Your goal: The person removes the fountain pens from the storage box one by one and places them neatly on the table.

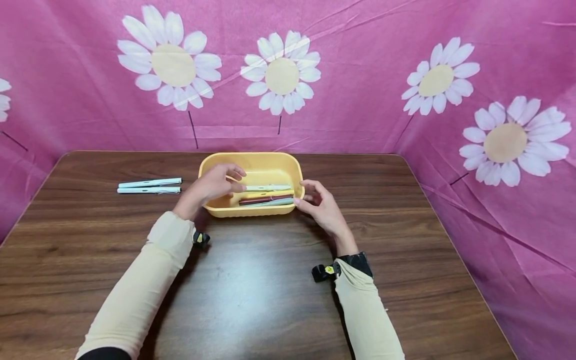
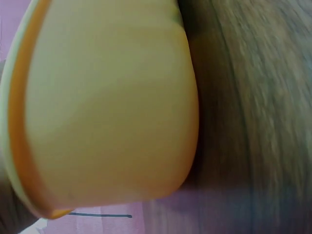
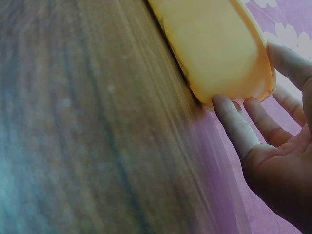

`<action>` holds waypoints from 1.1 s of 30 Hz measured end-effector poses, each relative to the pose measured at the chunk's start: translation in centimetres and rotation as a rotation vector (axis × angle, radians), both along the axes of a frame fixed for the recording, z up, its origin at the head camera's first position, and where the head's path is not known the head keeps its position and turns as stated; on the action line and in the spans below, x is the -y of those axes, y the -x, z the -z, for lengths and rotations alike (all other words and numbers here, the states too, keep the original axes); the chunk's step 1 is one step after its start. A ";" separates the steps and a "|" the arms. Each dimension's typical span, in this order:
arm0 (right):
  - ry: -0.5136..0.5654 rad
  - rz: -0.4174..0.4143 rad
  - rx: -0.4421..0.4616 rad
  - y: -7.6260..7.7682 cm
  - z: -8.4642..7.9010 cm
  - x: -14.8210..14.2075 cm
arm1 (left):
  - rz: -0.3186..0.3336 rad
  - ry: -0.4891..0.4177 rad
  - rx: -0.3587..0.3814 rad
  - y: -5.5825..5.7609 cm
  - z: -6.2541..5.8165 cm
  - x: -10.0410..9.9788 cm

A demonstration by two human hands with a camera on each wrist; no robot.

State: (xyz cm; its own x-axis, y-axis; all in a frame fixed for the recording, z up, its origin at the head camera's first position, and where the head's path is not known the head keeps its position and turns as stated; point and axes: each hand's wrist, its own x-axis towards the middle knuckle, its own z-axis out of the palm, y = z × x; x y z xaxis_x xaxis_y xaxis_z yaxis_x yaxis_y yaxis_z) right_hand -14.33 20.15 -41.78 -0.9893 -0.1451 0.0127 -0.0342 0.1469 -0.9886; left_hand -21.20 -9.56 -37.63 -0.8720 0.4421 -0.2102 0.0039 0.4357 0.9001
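Observation:
A yellow plastic basket [image 1: 252, 212] stands near the table's back edge with several pens in its right half. Among them are a pale pen [image 1: 270, 188], a yellow pen [image 1: 275, 193] and a dark red pen [image 1: 263, 200]. My left hand [image 1: 216, 181] reaches over the left side, its thumb beside the pale pen's left end and its fingers loosely bent. At the right end, my right hand [image 1: 321, 207] touches the basket's outside with spread fingertips [image 3: 222, 102]. In the left wrist view the basket wall [image 2: 107, 112] hides most of the left hand.
Two light blue pens [image 1: 149, 186] lie side by side on the table, left of the basket. The brown wooden table [image 1: 252, 300] meets a pink cloth [image 1: 351, 100] printed with white flowers at its back and sides.

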 end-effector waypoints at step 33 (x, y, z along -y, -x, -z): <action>0.020 -0.005 0.035 0.1 0.0 0.0 | 0.105 0.385 -0.266 0.6 1.5 -1.8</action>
